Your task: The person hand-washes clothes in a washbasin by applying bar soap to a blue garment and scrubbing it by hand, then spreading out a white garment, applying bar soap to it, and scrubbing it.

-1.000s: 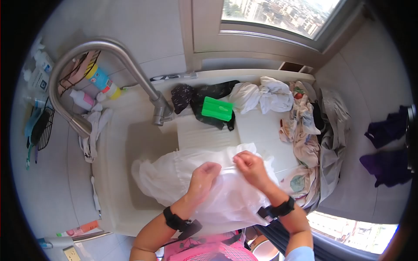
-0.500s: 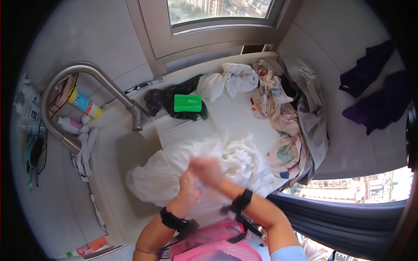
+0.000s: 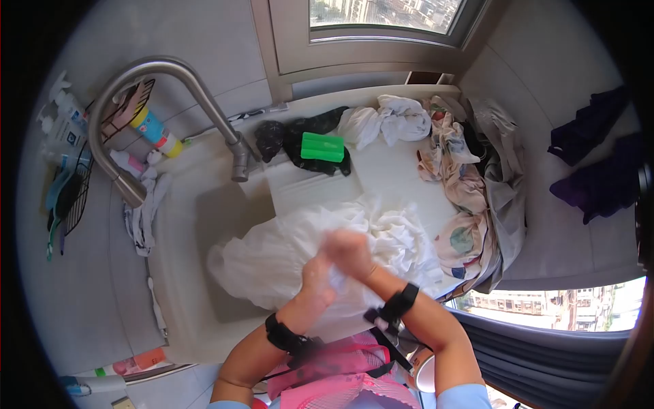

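Observation:
A large wet white cloth [image 3: 272,255] lies bunched across the sink, part over the basin and part on the white ledge to its right. My left hand [image 3: 318,281] and my right hand [image 3: 349,252] are pressed close together above its middle, both closed and somewhat blurred. White fabric shows between them, gripped by both hands. Beyond the cloth, a ribbed white washboard surface [image 3: 303,191] slopes toward the basin. A green soap bar [image 3: 322,146] rests on a black crumpled cloth [image 3: 320,123] behind it.
A curved metal faucet [image 3: 184,65] arches over the basin's left. Rolled white laundry [image 3: 395,119] and patterned fabric [image 3: 460,184] line the back and right. Bottles [image 3: 153,129] and brushes [image 3: 65,194] hang on wall racks. Dark purple cloths [image 3: 596,180] hang at right.
The whole view has shifted, so the sink's contents appear farther right and slightly higher. My hands stay together over the white cloth, blurred by motion in both frames.

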`<state>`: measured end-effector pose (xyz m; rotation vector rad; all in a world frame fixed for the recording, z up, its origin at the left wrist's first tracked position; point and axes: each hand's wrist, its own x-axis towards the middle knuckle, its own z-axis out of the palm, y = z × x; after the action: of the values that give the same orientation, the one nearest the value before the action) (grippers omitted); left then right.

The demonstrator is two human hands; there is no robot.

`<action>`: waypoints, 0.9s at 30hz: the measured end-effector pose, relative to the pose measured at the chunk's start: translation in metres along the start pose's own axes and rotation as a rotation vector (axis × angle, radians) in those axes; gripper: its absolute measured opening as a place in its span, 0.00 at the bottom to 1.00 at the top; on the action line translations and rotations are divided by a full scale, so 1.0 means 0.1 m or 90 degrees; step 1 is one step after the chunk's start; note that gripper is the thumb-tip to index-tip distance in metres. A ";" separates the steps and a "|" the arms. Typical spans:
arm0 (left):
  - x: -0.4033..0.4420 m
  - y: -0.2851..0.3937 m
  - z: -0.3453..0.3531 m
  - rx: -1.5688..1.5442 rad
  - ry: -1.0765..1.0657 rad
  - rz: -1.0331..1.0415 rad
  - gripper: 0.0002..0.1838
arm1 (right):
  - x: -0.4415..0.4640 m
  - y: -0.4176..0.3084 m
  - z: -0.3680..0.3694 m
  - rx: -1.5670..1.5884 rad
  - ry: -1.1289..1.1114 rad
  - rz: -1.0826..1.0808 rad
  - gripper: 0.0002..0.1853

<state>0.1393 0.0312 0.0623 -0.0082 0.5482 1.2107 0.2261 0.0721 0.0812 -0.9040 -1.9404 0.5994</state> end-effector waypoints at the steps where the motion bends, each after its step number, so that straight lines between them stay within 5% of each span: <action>1: -0.07 0.01 0.28 0.040 0.169 -0.010 0.15 | 0.04 0.00 -0.03 -0.052 -0.004 0.083 0.06; 2: 0.17 -0.06 -0.34 -0.077 -0.190 0.009 0.15 | 0.00 -0.12 -0.01 0.055 -0.003 -0.014 0.07; 4: 0.28 -0.03 -0.54 -0.131 -0.382 0.013 0.14 | -0.11 -0.30 0.11 0.027 0.024 -0.155 0.06; 5: 0.20 -0.08 -0.53 -0.077 -0.204 -0.006 0.15 | -0.15 -0.35 0.10 0.022 -0.015 -0.182 0.05; 7: -0.03 0.04 0.08 0.039 0.142 -0.041 0.15 | -0.03 0.10 0.03 0.098 -0.032 0.033 0.04; 8: -0.06 0.05 0.24 0.045 0.179 -0.043 0.15 | -0.10 0.02 0.11 0.096 -0.042 0.000 0.04; 11: 0.28 0.04 -0.56 -0.136 -0.289 -0.078 0.16 | -0.20 -0.35 0.23 0.086 -0.061 -0.130 0.08; 12: 0.23 0.00 -0.57 -0.093 -0.328 -0.023 0.15 | -0.10 -0.46 0.10 0.090 -0.067 -0.186 0.09; 13: 0.18 -0.03 -0.57 -0.054 -0.363 0.034 0.15 | -0.14 -0.14 0.19 -0.180 -0.114 -0.134 0.10; 15: -0.06 0.12 0.30 0.019 0.180 -0.041 0.15 | 0.00 -0.02 0.07 -0.030 -0.074 -0.077 0.11; 16: 0.00 0.06 -0.01 0.039 0.162 0.002 0.17 | 0.06 0.00 0.03 0.046 -0.058 -0.055 0.11; 18: 0.46 -0.09 -1.11 0.297 -0.220 0.170 0.16 | -0.10 -0.29 0.26 -0.391 -0.058 -0.074 0.09; 20: 0.30 -0.08 -0.85 -0.011 -0.109 0.016 0.18 | -0.02 0.05 0.16 -0.119 -0.039 -0.113 0.09; 21: 0.00 0.09 -0.03 0.071 0.155 -0.008 0.22 | 0.07 0.14 0.07 -0.049 -0.029 -0.071 0.09; 22: -0.08 0.14 0.33 0.112 0.204 -0.004 0.21 | 0.10 0.13 0.01 -0.040 -0.030 -0.044 0.09; 25: -0.01 0.22 -0.02 0.569 0.143 0.181 0.17 | -0.07 -0.27 0.17 -0.086 -0.069 -0.139 0.07; 27: -0.04 0.17 -0.09 0.506 0.154 0.141 0.15 | 0.02 -0.15 0.14 -0.079 -0.082 -0.152 0.07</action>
<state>0.1201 0.0315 0.0607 0.5987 1.2387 1.1398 0.2081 0.0639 0.0861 -0.7073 -2.1827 0.4097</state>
